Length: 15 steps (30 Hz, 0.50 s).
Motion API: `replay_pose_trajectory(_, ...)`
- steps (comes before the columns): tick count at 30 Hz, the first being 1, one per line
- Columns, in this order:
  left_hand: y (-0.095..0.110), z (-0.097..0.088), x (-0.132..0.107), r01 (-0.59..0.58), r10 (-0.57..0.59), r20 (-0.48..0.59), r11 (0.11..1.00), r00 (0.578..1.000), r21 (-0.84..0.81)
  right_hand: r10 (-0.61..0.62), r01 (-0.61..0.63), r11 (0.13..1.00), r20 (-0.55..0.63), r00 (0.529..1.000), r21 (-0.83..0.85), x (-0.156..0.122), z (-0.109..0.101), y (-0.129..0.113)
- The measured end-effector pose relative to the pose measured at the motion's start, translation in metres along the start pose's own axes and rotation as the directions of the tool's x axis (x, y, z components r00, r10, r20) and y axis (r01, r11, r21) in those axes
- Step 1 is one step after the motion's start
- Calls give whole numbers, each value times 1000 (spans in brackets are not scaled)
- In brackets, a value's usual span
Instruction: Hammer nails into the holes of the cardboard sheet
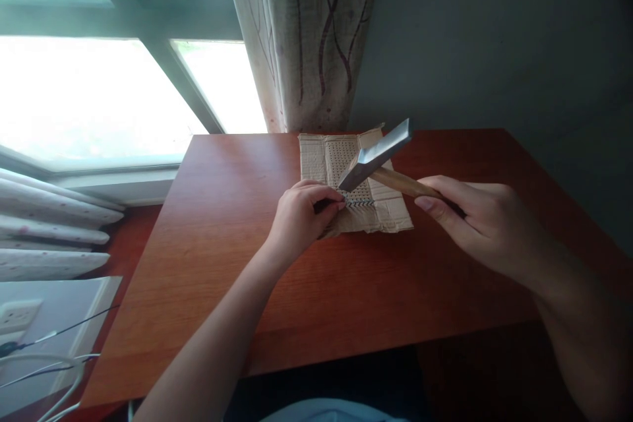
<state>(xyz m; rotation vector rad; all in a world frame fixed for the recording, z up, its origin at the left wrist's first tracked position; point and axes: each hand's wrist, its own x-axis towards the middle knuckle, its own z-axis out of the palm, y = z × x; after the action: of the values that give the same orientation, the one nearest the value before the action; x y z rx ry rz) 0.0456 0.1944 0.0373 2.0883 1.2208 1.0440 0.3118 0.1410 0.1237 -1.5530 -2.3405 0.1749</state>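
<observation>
Plainly, from the head view, we see the right hand (pixel 477 227) with its fingers wrapped round the wooden handle (pixel 403 183) of a hammer (pixel 378 153), thumb laid along the wood, presumably to guide the tilted head. Our left hand (pixel 306 211) reaches in just beneath that head, thumb and forefinger pressed together at the tips; whatever they may pinch is too small and shaded to tell. Its wrist is low, likely to keep the fingers steady. The hammer is above a creased sheet of brown cardboard (pixel 311 158), which lies near the table's (pixel 212 211) far edge, perhaps as padding. Its steel looks dull grey and wedge-like. Below sits a panel (pixel 341 151) dotted with holes, a dark zigzag row (pixel 361 203) near its closer edge.
</observation>
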Motion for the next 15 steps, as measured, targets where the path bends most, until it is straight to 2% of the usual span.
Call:
replay_pose_trajectory(5, 0, 0, 0, 3, -3, 9, 1000, 1000, 15, 12, -10, 1000, 89, 996, -22, 1, 6, 2)
replay_pose_trajectory(15, 0, -1, 1, 5, -6, 25, 1000, 1000, 26, 18, -17, 1000, 75, 997, -8, 0, 2, 4)
